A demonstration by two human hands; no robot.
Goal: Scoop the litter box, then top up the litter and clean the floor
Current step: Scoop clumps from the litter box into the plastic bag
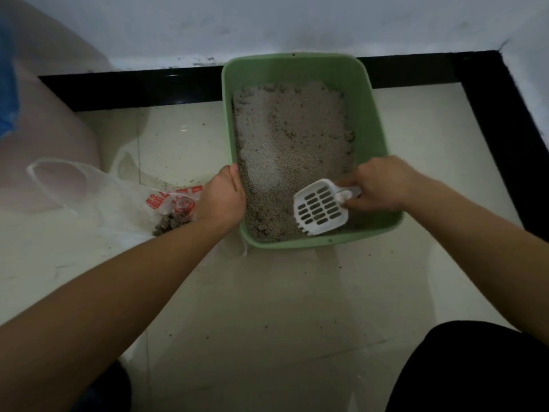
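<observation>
The green litter box (371, 114) is sitting on the tiled floor (267, 307), its long axis running near to far, and is holding grey litter (291, 138). In its near right corner the white scoop (320, 208) is resting on the litter, its slotted head pointing near-left. The right hand (383, 185) is curling round its handle. The left hand (221, 200) is gripping the box's left rim. Just left, a plastic bag (118, 197) is holding dark clumps (170, 223).

Beyond the fingers (349, 183), a glossy black band (133, 87) runs along the foot of a scuffed white wall (267, 25). Well left of the fingers bulks a large pale pink rounded object (44, 120), with something blue (6, 84) overlapping its upper edge.
</observation>
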